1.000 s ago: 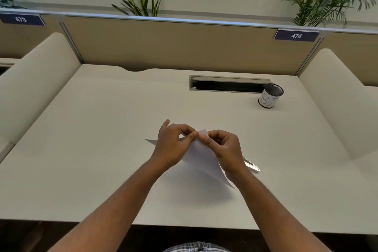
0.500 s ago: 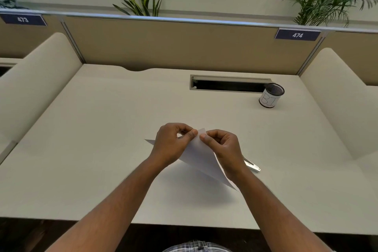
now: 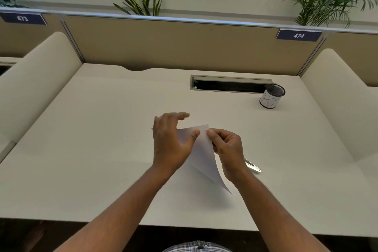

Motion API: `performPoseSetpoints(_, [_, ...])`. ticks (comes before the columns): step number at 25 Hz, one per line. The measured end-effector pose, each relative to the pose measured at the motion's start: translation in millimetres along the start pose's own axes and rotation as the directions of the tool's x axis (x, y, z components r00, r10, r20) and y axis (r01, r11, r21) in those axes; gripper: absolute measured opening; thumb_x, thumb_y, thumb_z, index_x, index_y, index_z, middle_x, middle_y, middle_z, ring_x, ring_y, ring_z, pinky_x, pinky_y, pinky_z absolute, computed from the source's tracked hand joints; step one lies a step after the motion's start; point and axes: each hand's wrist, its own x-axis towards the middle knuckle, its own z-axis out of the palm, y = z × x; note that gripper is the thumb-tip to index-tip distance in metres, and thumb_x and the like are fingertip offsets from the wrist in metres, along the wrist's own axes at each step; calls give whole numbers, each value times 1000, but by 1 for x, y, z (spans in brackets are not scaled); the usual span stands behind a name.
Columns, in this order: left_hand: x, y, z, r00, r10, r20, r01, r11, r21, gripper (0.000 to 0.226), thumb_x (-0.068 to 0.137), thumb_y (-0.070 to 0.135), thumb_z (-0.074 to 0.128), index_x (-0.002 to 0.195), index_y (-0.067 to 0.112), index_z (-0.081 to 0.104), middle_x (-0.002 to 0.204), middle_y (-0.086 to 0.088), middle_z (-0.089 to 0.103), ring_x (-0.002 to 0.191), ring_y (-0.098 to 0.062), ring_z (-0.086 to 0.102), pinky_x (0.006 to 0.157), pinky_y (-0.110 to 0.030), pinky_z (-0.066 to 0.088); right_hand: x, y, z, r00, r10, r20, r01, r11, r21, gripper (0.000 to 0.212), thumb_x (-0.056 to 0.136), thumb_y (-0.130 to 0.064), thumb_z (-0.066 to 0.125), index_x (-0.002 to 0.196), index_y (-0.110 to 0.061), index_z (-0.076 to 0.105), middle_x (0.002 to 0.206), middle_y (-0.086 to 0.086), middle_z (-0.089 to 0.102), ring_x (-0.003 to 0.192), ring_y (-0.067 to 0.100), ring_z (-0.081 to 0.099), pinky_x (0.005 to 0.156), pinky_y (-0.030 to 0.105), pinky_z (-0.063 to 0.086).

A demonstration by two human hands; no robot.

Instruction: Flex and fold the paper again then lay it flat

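A folded white sheet of paper (image 3: 201, 153) is lifted a little above the cream desk (image 3: 102, 149), its lower corner hanging toward me. My right hand (image 3: 227, 149) pinches the paper near its top right corner between thumb and curled fingers. My left hand (image 3: 169, 141) lies over the paper's left part with its fingers spread and stretched out, the thumb resting on the sheet. The paper's left end is hidden under that hand.
A slim silver object (image 3: 252, 166) lies on the desk just right of my right wrist. A black mesh cup labelled "BI" (image 3: 271, 97) stands at the back right beside a cable slot (image 3: 230, 85). Padded dividers flank the desk; plants stand behind the partition.
My left hand has let go of its pinch at the paper's top and spread its fingers flat over the sheet. My right hand keeps its pinch.
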Motion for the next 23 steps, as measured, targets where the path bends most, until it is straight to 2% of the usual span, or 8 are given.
performPoseSetpoints(1, [-5,2,2,998,39,-52,-37,999,27,37,83,42,77,114,25,64,109,9,62,104,-9,53,98,-36,47,2,-1,1,1000,-10,-28,10,1000,5,16,97,-18,68,97,-7,80,95,20,77,83,26,70,84,49,58])
performPoseSetpoints(3, [-13,6,7,998,65,-24,-65,998,-24,32,84,41,77,108,22,68,104,8,63,96,-8,56,83,-30,53,4,-4,3,998,-49,-45,49,999,11,17,98,-19,66,102,-7,79,96,15,78,89,28,74,87,52,60])
performPoseSetpoints(7, [-15,15,11,996,-82,18,83,937,-338,30,87,35,77,110,17,70,105,6,70,98,-8,69,79,-24,61,-4,-8,12,981,-159,111,156,987,35,27,105,-18,53,116,-7,75,111,11,78,107,29,74,89,44,62])
performPoseSetpoints(11, [-5,17,-1,972,-225,-63,179,892,-415,11,92,22,72,102,16,71,93,10,73,88,-3,71,72,-16,57,-5,-8,17,937,-271,219,282,959,-23,26,106,-11,52,120,-6,73,120,7,74,114,26,70,83,41,63])
performPoseSetpoints(15, [5,13,-9,949,-312,-52,258,860,-440,8,96,24,67,100,21,72,91,11,73,83,-3,70,68,-12,54,-6,-10,22,890,-452,69,452,850,-270,13,98,-14,66,106,-15,77,99,-4,76,92,18,72,69,33,60])
performPoseSetpoints(19, [8,11,-12,953,-301,-17,269,875,-402,6,95,26,67,98,29,72,91,17,72,87,0,68,71,-8,52,1,-18,24,745,-666,22,558,606,-567,18,91,-24,73,109,-20,75,103,-5,67,97,10,58,79,25,51])
performPoseSetpoints(21, [6,10,-13,958,-287,-1,262,877,-404,7,95,22,68,98,25,74,90,14,74,87,-1,68,74,-10,53,5,-22,27,760,-645,85,518,521,-678,29,89,-40,70,114,-25,74,108,-5,65,104,10,53,85,26,46])
performPoseSetpoints(23, [5,11,-12,963,-270,16,254,883,-395,8,96,21,67,97,23,75,88,13,74,86,-2,68,74,-13,53,7,-22,29,820,-560,116,458,522,-720,33,88,-55,63,109,-31,74,107,-11,65,105,9,54,86,37,48])
